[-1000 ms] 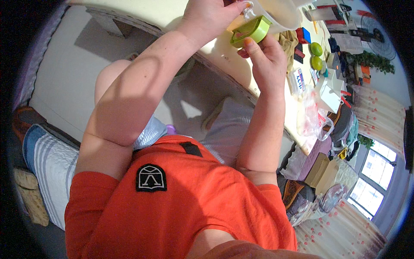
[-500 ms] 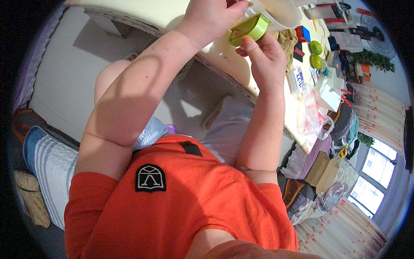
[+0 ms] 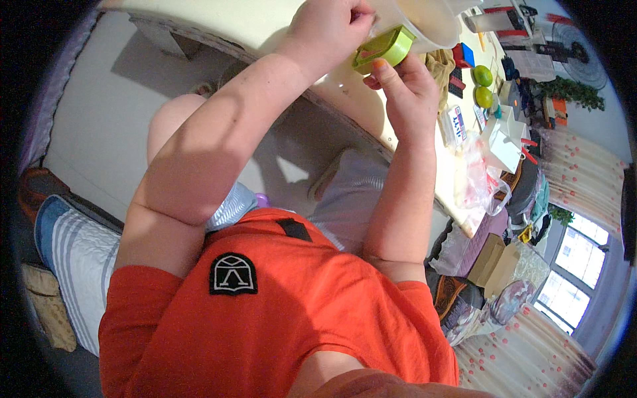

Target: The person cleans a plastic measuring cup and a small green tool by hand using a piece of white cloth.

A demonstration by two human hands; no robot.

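My right hand (image 3: 415, 96) grips a bright green hollow plastic piece (image 3: 391, 48) between thumb and fingers, above the table's near edge. Right behind it is a translucent plastic container (image 3: 441, 23), cut off by the upper edge; I cannot tell whether the two are joined. My left hand (image 3: 328, 26) is just left of the green piece, its fingers curled in and pressed together. Whatever may be between those fingertips is too small to make out.
Along the cream tabletop (image 3: 219, 16) to the right lie a brown cloth (image 3: 439, 69), a red and blue block (image 3: 464, 55), two green round fruits (image 3: 483, 86), a small white package (image 3: 456, 123) and a clear plastic bag (image 3: 474, 172). An open cardboard box (image 3: 492, 265) stands beyond the table's corner.
My left hand has drawn slightly down and left, off the container's side, with its fingers curled tighter. The right hand keeps its hold on the green piece, which has barely shifted.
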